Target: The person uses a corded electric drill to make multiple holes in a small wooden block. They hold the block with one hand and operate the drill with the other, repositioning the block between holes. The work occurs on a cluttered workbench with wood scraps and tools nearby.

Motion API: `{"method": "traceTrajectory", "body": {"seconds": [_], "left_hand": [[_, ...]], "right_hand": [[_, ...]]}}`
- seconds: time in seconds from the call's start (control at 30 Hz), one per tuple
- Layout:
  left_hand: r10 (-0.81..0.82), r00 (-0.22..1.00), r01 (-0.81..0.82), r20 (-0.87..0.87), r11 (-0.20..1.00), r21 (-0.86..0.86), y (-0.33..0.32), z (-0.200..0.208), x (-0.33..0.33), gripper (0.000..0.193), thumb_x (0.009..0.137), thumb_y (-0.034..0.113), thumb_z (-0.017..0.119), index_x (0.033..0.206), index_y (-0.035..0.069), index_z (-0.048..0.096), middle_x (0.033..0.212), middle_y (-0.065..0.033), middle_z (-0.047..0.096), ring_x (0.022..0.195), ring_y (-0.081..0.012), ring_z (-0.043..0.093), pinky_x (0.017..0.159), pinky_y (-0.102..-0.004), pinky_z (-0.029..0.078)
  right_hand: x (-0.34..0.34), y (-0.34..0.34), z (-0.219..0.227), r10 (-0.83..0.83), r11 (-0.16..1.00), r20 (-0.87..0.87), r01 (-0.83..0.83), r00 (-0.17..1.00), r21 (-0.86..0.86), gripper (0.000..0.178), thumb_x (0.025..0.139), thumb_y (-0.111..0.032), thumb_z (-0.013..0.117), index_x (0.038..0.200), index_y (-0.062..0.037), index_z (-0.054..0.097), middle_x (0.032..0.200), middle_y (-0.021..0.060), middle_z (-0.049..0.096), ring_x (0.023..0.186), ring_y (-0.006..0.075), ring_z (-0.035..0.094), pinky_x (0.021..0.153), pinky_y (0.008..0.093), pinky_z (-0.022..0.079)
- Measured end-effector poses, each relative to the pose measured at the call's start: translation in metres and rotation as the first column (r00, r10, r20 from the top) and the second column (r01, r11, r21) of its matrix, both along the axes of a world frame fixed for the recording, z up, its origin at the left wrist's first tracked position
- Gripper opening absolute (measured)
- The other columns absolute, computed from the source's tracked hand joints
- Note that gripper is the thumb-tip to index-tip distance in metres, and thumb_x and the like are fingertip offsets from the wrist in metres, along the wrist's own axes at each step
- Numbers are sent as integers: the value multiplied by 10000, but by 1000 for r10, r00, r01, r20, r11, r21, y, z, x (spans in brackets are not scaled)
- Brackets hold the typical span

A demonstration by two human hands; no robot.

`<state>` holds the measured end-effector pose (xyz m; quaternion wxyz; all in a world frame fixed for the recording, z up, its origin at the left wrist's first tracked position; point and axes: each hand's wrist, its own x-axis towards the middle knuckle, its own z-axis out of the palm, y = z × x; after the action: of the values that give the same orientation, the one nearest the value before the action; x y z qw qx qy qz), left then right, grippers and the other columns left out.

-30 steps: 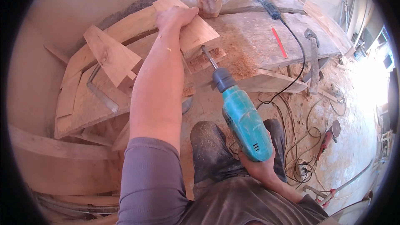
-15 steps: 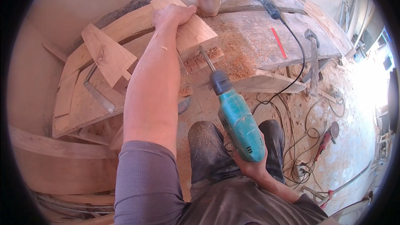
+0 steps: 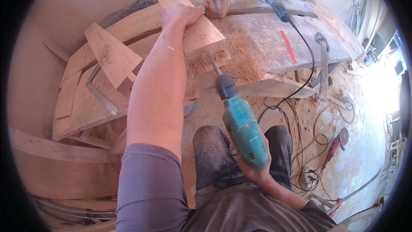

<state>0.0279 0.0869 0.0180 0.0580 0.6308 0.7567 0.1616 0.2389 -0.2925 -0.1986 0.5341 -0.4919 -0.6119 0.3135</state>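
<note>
My left hand (image 3: pixel 182 16) is closed over the far part of a pale wooden block (image 3: pixel 204 35), pressing it on the workbench. In my right hand (image 3: pixel 254 171) is a teal power drill (image 3: pixel 243 131) with a black chuck, held low over my knees and angled up toward the bench. Its long bit (image 3: pixel 215 65) points at the block's near end; whether the tip touches the wood I cannot tell. My right fingers are mostly hidden by the drill body. Wood shavings (image 3: pixel 246 62) lie beside the block.
Left of my forearm lie another wooden block (image 3: pixel 109 53) and a metal square (image 3: pixel 101 94). A corded black power tool (image 3: pixel 277 5), a red pencil (image 3: pixel 287 45) and a hammer (image 3: pixel 322 64) are on the right. Cables and a red angle grinder (image 3: pixel 334 148) lie on the floor.
The drill has drawn back slightly toward me, its bit tip lower and its rear end a little further left. My left hand stays on the block.
</note>
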Motion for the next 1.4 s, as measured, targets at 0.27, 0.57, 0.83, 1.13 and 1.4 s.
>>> {"method": "traceTrajectory", "body": {"seconds": [0.27,0.57,0.83,1.13,1.4], "left_hand": [[-30,1000,30,-8,1000,-8,8,-2,-5,782,923,740,548,1377,128,723,1395,-64,711,1396,-341,546,1143,-394,449],[6,1000,-6,-13,1000,4,-2,2,-1,805,921,733,563,1419,113,689,1456,-102,667,1396,-338,550,1146,-395,454],[-5,997,5,-83,1000,-2,15,-5,-5,753,930,752,499,1410,210,707,1482,-66,656,1377,-313,585,1165,-437,423],[-118,986,118,118,993,3,-11,2,-10,776,938,708,567,1391,90,690,1358,-146,691,1302,-313,613,1040,-435,520],[-222,701,358,678,931,-65,-75,-14,-43,964,945,522,729,1691,100,286,1676,-144,417,1485,-274,458,1174,-494,384]], "right_hand": [[-2,-2,-4,11,1000,-24,-11,1000,19,1008,777,59,765,1654,-57,281,1443,109,611,1269,206,630,1062,332,508],[-4,0,-4,11,999,-38,-10,999,36,990,792,40,778,1648,-42,289,1418,117,631,1238,197,642,1050,329,515],[-3,-10,-11,-4,1000,-69,6,998,30,982,797,3,802,1641,-36,300,1378,140,664,1224,218,668,1026,340,534],[29,-59,-5,-120,977,106,98,987,189,915,826,-50,818,1596,43,334,1396,166,641,1241,222,664,1055,354,516],[63,-86,-40,-200,970,-104,182,974,-163,876,774,16,782,1555,52,387,1404,168,600,1256,255,638,1041,375,515]]}}
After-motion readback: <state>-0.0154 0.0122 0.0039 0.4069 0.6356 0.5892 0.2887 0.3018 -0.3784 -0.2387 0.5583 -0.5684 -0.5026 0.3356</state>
